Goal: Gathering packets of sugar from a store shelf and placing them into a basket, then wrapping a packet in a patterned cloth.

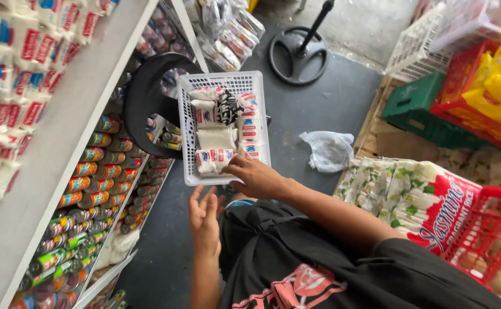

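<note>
right hand (257, 177): fingers curled on a packet (214, 160) at the basket (188, 137) rim
left hand (204, 220): open, spread, empty
risk: basket on the stool (144, 103) could tip if pushed

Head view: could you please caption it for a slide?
Right hand reaches into white basket of small packets; left hand open below.

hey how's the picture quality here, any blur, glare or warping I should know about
Head view: even daylight, soft shadows only; wide-lens warping bends the shelf edge at left; the white basket and right hand are sharp, the left hand slightly soft; the packets at top left are blurred; no strong glare.
</note>
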